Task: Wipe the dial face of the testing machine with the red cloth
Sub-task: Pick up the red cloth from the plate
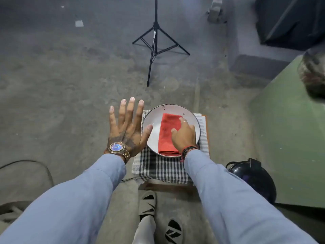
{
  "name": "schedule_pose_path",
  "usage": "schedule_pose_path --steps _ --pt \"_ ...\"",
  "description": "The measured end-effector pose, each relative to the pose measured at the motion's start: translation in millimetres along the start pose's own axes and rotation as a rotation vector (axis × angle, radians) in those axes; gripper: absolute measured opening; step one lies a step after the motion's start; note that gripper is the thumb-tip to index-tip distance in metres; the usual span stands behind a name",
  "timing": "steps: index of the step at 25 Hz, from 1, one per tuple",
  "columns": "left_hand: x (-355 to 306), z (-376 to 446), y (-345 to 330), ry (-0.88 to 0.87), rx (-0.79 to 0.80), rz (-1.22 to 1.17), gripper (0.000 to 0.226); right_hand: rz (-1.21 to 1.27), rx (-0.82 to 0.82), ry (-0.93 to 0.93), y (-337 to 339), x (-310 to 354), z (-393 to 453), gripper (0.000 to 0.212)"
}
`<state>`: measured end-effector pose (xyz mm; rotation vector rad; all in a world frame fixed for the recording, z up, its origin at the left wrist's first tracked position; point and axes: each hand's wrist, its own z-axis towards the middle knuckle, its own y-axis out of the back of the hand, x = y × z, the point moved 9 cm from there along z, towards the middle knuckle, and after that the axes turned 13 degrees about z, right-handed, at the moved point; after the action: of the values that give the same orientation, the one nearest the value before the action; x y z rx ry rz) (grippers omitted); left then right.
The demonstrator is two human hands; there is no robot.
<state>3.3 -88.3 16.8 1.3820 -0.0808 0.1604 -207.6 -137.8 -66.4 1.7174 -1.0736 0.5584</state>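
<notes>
On the plate (151, 118), right hand (184, 134) covers the red cloth (167, 127), grasp unclear; left hand (127, 127) splayed.

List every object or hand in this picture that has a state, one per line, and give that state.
Red cloth: folded, lying in the bowl.
Bowl: upright on the checked cloth.
Right hand: resting on the red cloth, not yet closed on it.
Left hand: open, fingers spread, holding nothing.
Tripod: standing, legs spread.
</notes>
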Motion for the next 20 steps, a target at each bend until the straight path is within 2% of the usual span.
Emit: schedule_pose_path --steps 3,6,7,8,10,12,14,17,20 --pt "12 28 -37 0.016 -0.001 0.008 0.087 -0.005 -0.124 -0.166 -18 -17 44 0.076" --pt "16 52 -62 -0.031 -0.015 0.018 0.086 -0.032 -0.153 -0.403 -35 -40 62 0.099" --pt "17 60 -67 -0.046 -0.019 0.021 0.086 -0.019 -0.166 -0.443 -37 -46 66 0.1" --pt "16 65 -69 -0.062 -0.052 0.026 0.086 -0.003 -0.159 -0.46 -37 -48 66 0.092" --pt "13 80 -72 -0.068 -0.056 0.027 0.086 0.067 -0.117 -0.456 -39 -51 77 0.062" --pt "12 91 -69 -0.052 -0.062 0.024 0.085 0.185 -0.023 -0.421 -43 -47 83 0.044" --pt "14 97 -65 -0.014 -0.051 0.001 0.085 0.442 0.052 -0.395 -46 -35 81 0.041" --pt "21 108 -49 0.077 -0.05 -0.027 0.085 1.026 0.305 -0.443 -51 -22 67 0.07" --pt "26 119 -22 0.194 -0.05 -0.102 0.086 1.403 0.6 -0.355 -37 9 40 0.066"
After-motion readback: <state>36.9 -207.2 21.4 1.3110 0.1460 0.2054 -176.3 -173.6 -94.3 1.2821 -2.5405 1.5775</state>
